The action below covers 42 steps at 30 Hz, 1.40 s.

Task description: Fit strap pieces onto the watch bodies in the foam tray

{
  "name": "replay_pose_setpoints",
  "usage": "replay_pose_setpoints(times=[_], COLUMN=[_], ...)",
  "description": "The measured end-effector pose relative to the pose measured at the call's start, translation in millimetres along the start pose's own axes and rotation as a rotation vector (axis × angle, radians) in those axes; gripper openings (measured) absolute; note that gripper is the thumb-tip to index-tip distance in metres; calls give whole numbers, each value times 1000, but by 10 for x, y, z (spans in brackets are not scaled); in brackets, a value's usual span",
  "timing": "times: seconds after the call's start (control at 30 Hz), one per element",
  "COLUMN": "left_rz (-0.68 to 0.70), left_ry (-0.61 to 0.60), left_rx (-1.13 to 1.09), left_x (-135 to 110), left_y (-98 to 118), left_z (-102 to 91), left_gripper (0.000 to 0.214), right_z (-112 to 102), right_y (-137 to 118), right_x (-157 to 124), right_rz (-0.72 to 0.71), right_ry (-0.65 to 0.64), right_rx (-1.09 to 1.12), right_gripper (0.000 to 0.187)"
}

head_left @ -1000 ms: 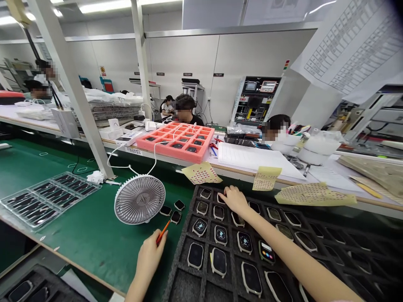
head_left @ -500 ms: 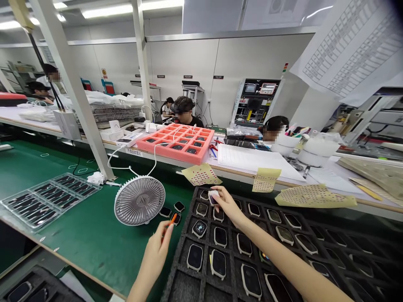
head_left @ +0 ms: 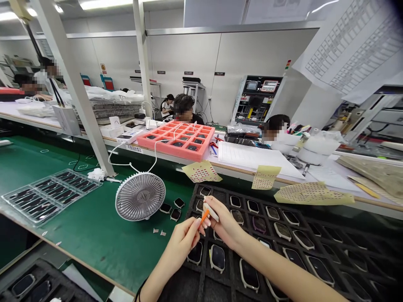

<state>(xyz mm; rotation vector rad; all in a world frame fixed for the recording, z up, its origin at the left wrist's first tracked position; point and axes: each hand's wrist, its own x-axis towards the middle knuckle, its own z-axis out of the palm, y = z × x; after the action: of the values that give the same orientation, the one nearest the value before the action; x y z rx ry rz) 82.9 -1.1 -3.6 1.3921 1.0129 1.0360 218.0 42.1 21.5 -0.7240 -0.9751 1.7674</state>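
Observation:
My right hand (head_left: 224,222) pinches a small watch body (head_left: 210,211) above the black foam tray (head_left: 283,251), which holds several watch bodies in its pockets. My left hand (head_left: 182,241) grips a thin orange stick (head_left: 204,217), and its tip points at the watch body. Both hands meet over the tray's left side, close to its near edge.
A white desk fan (head_left: 140,196) lies on the green mat, with three loose watch bodies (head_left: 171,208) beside it. A clear tray of dark parts (head_left: 47,195) sits at the left. A pink tray (head_left: 178,140), papers and yellow perforated sheets (head_left: 201,172) occupy the shelf behind. Other people work beyond it.
My right hand lifted a watch body out of a far-left pocket and drew it toward me. My left hand rose with the orange stick and moved right to meet it.

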Motion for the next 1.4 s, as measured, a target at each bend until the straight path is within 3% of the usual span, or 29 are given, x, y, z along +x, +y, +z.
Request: replay_pose_setpoints(times=[0.2, 0.43, 0.73, 1.0, 1.13, 1.27, 1.4], left_rz=[-8, -78, -68, -82, -43, -55, -106], left_ry=[3, -38, -14, 171, 256, 205, 203], left_rx=[34, 29, -62, -100, -119, -40, -33], left_x=[-16, -3, 41, 19, 59, 122, 152], left_y=[-1, 41, 5, 108, 91, -21, -122], left_z=[-1, -33, 42, 82, 55, 33, -25], left_gripper=[44, 46, 49, 44, 44, 48, 54], right_z=[15, -32, 23, 76, 91, 112, 29], right_y=[-20, -40, -22, -31, 3, 116, 189], right_x=[-15, -5, -17, 14, -18, -40, 67], right_rz=[-13, -95, 154, 96, 56, 61, -56], right_ry=[42, 48, -125, -74, 27, 38, 26], right_rx=[-23, -242, 176, 211, 140, -15, -251], right_gripper=[31, 34, 38, 31, 28, 32, 33])
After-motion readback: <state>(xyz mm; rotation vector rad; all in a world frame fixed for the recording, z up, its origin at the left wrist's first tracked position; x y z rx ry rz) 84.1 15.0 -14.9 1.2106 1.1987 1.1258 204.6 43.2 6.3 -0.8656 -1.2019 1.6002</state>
